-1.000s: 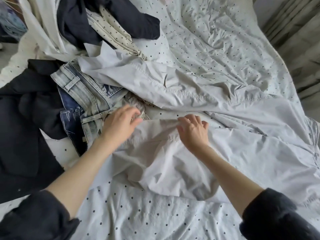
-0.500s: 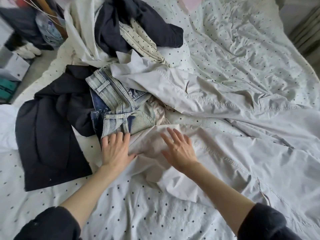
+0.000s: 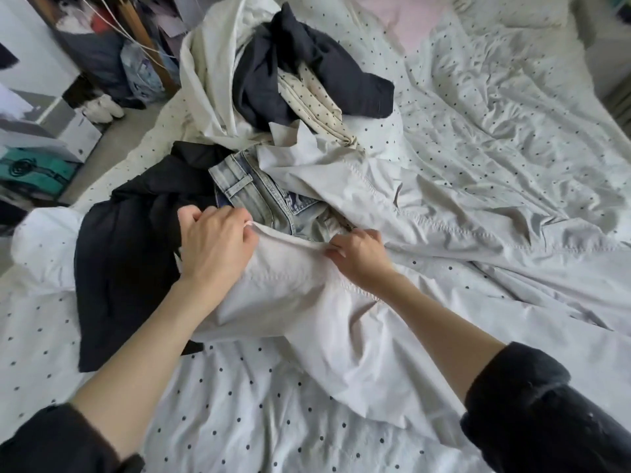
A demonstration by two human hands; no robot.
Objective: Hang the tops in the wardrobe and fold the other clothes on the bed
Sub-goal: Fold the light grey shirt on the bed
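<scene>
A pale grey garment (image 3: 426,233) lies spread across the dotted white bed (image 3: 259,411). My left hand (image 3: 215,244) grips its near hemmed edge and my right hand (image 3: 358,257) pinches the same edge a little to the right, lifting it slightly. Just beyond that edge lie light-washed jeans (image 3: 259,196), partly hidden under the grey cloth. A dark navy garment (image 3: 126,254) lies to the left of my left hand. At the back is a heap with a cream garment (image 3: 211,73), another navy piece (image 3: 307,73) and a dotted cream piece (image 3: 317,107).
The bed's left edge drops to a floor with boxes (image 3: 37,158), white shoes (image 3: 102,107) and hanging clothes (image 3: 109,59) at the upper left. A pink cloth (image 3: 406,18) lies at the head of the bed. The bed's right half holds only rumpled sheet (image 3: 512,107).
Half a second ago both hands lay flat on the grey garment; now their fingers are curled round its edge and raise it. The view has tilted up and left, showing more floor.
</scene>
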